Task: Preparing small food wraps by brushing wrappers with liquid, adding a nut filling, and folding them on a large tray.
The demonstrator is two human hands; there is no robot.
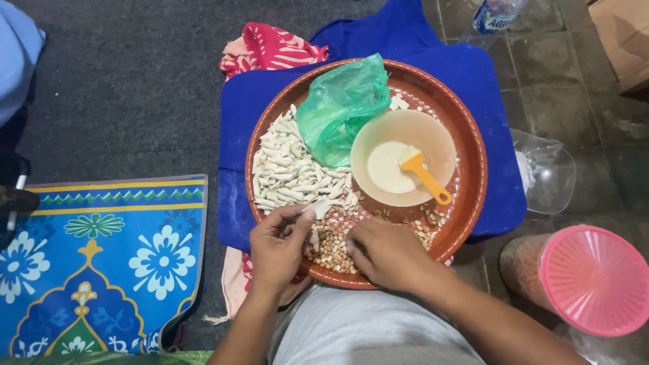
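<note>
Item: round brown tray (473,162), resting on a blue cloth (236,122) on the floor, near the person's lap.

Contents: a heap of pale rolled pastry pieces (287,169) on the left half; loose peanuts (334,243) along the near rim; a crumpled green plastic bag (341,105) at the far side; a beige bowl (433,135) right of centre, holding white paste and an orange-handled brush (426,176).

Left hand (277,247): raised just over the near-left rim, thumb and fingertips pinched on one pale wrapper strip (318,208), which pointed up and right toward the heap. Wrist bent, palm turned inward.

Right hand (385,253): palm down on the peanuts, fingers curled into them; whether it gripped any nuts could not be told.

Handling note: the strip looked thin, so a light pinch near its end would likely suit it, with only a few nuts picked at a time and both hands kept over the tray so spills land inside.

Surroundings: patterned blue mat (101,257) at left, red-and-white cloth (270,47) beyond the tray, pink-lidded container (588,277) at near right, clear plastic bag (547,172) at right, bottle (493,17) at far right.
</note>
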